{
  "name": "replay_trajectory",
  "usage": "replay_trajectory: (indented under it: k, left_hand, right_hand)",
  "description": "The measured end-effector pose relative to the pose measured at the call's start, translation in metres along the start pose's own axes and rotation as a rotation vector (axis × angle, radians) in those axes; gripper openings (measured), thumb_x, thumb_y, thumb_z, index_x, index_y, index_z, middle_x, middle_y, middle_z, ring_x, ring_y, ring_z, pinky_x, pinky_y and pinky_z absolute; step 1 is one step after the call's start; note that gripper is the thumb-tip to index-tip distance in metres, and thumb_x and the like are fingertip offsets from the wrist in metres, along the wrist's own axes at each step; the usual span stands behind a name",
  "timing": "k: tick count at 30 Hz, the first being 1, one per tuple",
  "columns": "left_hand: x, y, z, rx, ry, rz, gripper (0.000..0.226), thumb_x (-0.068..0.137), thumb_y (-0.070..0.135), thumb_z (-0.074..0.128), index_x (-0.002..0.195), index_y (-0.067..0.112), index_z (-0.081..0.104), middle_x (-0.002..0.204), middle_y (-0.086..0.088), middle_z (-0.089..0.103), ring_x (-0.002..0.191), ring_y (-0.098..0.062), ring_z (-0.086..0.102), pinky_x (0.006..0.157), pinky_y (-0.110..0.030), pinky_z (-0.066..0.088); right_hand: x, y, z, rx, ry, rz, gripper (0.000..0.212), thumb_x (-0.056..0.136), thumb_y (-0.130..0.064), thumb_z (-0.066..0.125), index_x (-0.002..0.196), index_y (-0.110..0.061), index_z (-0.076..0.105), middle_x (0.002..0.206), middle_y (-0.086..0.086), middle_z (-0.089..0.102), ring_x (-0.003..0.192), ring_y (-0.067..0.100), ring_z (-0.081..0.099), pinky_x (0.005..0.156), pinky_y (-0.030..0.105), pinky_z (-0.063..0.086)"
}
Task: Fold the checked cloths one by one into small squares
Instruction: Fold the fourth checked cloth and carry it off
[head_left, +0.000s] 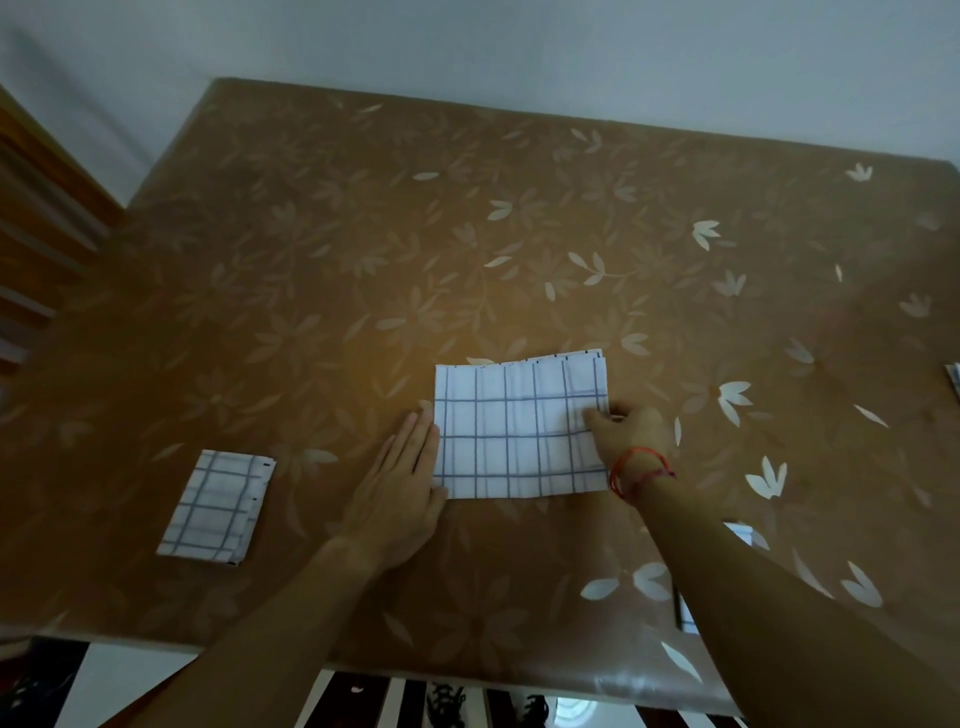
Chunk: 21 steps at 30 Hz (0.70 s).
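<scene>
Checked cloth (519, 441), thin and limp, lies half-folded on the table (467, 234), left hand (400, 483) flat at its left edge, right hand (628, 431) pinching the right edge, likely the best hold for folding across.

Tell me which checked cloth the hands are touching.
The wider centre cloth: left hand touches its edge, right hand pinches it. The smaller cloth lies alone.

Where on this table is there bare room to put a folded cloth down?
The whole far half of the table, beyond the half-folded cloth, is bare. So is the gap between the finished square and the left hand. Crowded: the near right, where the right hand and arm cross more cloth.
</scene>
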<state>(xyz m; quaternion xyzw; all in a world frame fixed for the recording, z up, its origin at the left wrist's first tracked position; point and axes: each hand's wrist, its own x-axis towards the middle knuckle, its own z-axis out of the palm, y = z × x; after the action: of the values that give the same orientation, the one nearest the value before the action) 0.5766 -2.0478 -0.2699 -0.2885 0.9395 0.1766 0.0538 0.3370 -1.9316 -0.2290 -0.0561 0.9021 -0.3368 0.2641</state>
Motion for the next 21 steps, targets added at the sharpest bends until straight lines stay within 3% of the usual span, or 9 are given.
replay_trajectory:
  k: [5,8,11,13,15,18,21]
  left_hand:
    - [0.006,0.022,-0.006,-0.085,0.053,0.064,0.067,0.097,0.037,0.037,0.152,0.011,0.008,0.161,-0.003,-0.008,0.144,-0.008,-0.021,0.118,-0.032,-0.001]
    - [0.009,0.035,-0.003,-0.079,0.089,0.107,0.066,0.097,0.034,0.042,0.152,0.009,0.017,0.161,-0.004,0.005,0.146,-0.010,-0.012,0.117,-0.031,0.000]
    - [0.010,0.045,0.003,-0.093,0.069,0.115,0.065,0.096,0.032,0.044,0.152,0.010,0.017,0.161,-0.004,0.008,0.146,-0.013,-0.004,0.119,-0.032,0.005]
    - [0.011,0.050,0.007,-0.095,0.050,0.105,0.067,0.097,0.032,0.044,0.153,0.011,0.015,0.161,-0.005,0.009,0.147,-0.017,0.001,0.119,-0.034,0.009]
    - [0.010,0.053,0.010,-0.118,0.039,0.070,0.069,0.096,0.030,0.047,0.153,0.010,0.013,0.160,-0.007,0.011,0.147,-0.019,0.005,0.117,-0.033,0.011]
    - [0.008,0.051,0.013,-0.099,0.024,0.032,0.069,0.094,0.020,0.047,0.152,0.009,0.011,0.160,-0.008,0.011,0.147,-0.018,0.007,0.119,-0.031,0.011]
    - [0.006,0.048,0.014,-0.039,0.019,0.029,0.067,0.095,0.013,0.044,0.153,0.011,0.011,0.161,-0.006,0.008,0.147,-0.018,0.004,0.118,-0.030,0.005]
  right_hand:
    - [-0.004,0.019,-0.001,0.212,0.156,0.064,0.022,0.081,-0.025,0.072,0.091,-0.005,0.070,0.077,0.002,0.063,0.081,0.024,0.063,0.069,0.027,0.046]
    - [-0.012,0.025,0.002,0.388,0.162,0.162,0.012,0.081,-0.016,0.071,0.085,-0.007,0.064,0.077,0.005,0.064,0.082,0.027,0.065,0.069,0.030,0.051]
    - [-0.027,0.024,0.008,0.583,0.022,0.332,0.009,0.080,-0.003,0.068,0.077,-0.006,0.060,0.081,0.012,0.064,0.068,0.023,0.060,0.055,0.030,0.055]
    - [-0.040,0.022,0.010,0.651,-0.094,0.421,0.010,0.077,-0.001,0.068,0.077,-0.006,0.059,0.081,0.017,0.063,0.066,0.026,0.060,0.056,0.041,0.058]
    - [-0.048,0.026,0.013,0.648,-0.233,0.462,0.010,0.077,-0.003,0.067,0.084,-0.004,0.059,0.079,0.017,0.063,0.061,0.028,0.063,0.054,0.038,0.057]
    - [-0.057,0.035,0.019,0.616,-0.448,0.451,0.020,0.081,-0.011,0.065,0.100,-0.006,0.059,0.097,0.018,0.070,0.066,0.027,0.072,0.050,0.029,0.053]
    - [-0.062,0.043,0.018,0.568,-0.481,0.376,0.021,0.079,-0.013,0.068,0.099,-0.006,0.064,0.098,0.017,0.071,0.074,0.028,0.073,0.055,0.028,0.052]
